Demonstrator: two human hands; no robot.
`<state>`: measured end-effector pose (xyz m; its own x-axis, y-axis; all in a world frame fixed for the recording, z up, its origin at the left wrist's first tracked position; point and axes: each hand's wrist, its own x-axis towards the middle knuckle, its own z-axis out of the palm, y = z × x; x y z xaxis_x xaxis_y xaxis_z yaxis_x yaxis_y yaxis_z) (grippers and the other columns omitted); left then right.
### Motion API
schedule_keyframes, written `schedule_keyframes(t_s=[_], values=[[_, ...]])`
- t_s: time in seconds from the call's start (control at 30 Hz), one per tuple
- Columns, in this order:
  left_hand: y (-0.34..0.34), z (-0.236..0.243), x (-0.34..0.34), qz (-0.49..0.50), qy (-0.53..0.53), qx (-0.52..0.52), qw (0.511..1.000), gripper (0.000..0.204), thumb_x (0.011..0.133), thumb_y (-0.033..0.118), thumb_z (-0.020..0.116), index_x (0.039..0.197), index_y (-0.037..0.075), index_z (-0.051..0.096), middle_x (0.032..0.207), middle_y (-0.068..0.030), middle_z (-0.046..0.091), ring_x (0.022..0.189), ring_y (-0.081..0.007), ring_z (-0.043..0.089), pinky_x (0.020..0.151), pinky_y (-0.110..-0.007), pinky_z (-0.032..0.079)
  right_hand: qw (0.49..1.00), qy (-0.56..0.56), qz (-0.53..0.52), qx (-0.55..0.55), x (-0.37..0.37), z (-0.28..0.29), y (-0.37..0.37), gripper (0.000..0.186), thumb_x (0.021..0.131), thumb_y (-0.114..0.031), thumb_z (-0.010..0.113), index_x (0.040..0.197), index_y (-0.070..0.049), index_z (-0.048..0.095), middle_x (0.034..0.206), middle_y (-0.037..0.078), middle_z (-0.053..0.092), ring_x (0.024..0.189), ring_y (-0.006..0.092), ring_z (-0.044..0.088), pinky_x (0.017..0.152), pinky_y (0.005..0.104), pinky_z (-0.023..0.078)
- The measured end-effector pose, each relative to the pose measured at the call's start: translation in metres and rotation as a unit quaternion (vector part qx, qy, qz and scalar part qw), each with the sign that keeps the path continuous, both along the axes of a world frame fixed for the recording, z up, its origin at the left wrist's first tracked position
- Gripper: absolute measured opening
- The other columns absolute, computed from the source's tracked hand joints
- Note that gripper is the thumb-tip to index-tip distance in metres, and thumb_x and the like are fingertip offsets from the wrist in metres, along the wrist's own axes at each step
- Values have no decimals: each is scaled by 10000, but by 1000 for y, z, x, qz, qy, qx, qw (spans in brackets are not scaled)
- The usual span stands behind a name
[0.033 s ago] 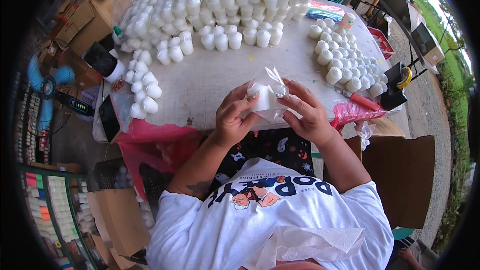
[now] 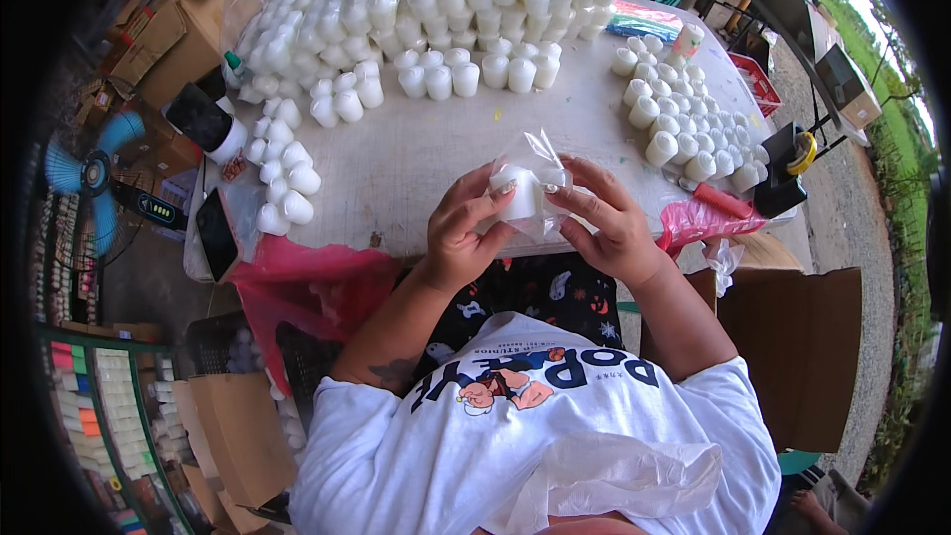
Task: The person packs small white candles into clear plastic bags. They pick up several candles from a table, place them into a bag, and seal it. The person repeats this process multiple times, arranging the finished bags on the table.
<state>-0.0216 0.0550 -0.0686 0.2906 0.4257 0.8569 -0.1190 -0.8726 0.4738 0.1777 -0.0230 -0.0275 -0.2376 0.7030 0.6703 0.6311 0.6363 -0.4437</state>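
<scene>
Above the near edge of the table, both my hands hold a clear plastic bag (image 2: 543,151) with white candles (image 2: 519,200) in it. My left hand (image 2: 464,223) grips its left side, thumb across the front of a candle. On the other side, my right hand (image 2: 606,216) pinches the film with thumb and fingers, close to the candle. The bag's loose top sticks up in a crinkled point. How many candles are inside is hard to tell through the shiny film and my fingers.
Wrapped white candles (image 2: 396,10) are stacked across the far table (image 2: 416,149), with small groups before them. Loose white candles (image 2: 684,109) stand at the right, near a red-handled tool (image 2: 723,201) and tape dispenser (image 2: 783,173). A phone (image 2: 216,233) and blue fan (image 2: 94,173) are left.
The blades of the blue fan have turned. My hands and the bag look the same.
</scene>
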Motion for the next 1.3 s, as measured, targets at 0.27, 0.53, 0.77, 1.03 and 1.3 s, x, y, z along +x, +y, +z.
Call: schedule_keyframes(t_s=[0.27,0.53,0.77,1.03,1.3], values=[[-3,5,-4,14,27,10,999,406,723,22,772,1090,78,608,1166,-206,592,1051,-342,621,859,-391,518,1000,8,22,-19,-3,12,-4,378,730,-68,767,1094,-101,669,1276,191,517,1108,352,564,896,420,486],[-2,-1,2,24,15,6,1000,471,701,14,792,1120,78,588,1167,-202,589,1034,-333,620,847,-387,520,986,137,50,-80,-4,42,-11,448,699,-40,723,1126,-69,593,1377,223,394,1304,383,384,1057,454,341],[-4,-1,-1,3,40,6,999,468,746,-23,756,1163,43,553,1236,-207,541,1130,-311,578,936,-388,486,980,-193,13,-56,11,92,-7,397,737,-34,697,1108,-145,610,1452,149,356,1391,383,258,1102,498,292],[-1,-7,0,-15,31,-10,999,483,764,19,762,1179,38,515,1248,-213,528,1143,-310,564,949,-385,470,951,-301,-17,-66,-4,106,8,260,758,-54,719,1004,-113,661,1465,108,377,1410,367,239,1102,518,284],[-2,-9,6,1,-9,-17,1000,512,699,80,820,1131,66,545,1164,-192,587,1053,-342,603,867,-403,510,958,-236,60,-155,13,107,5,133,735,-95,761,841,-108,681,1441,115,428,1418,399,205,1117,505,257]])
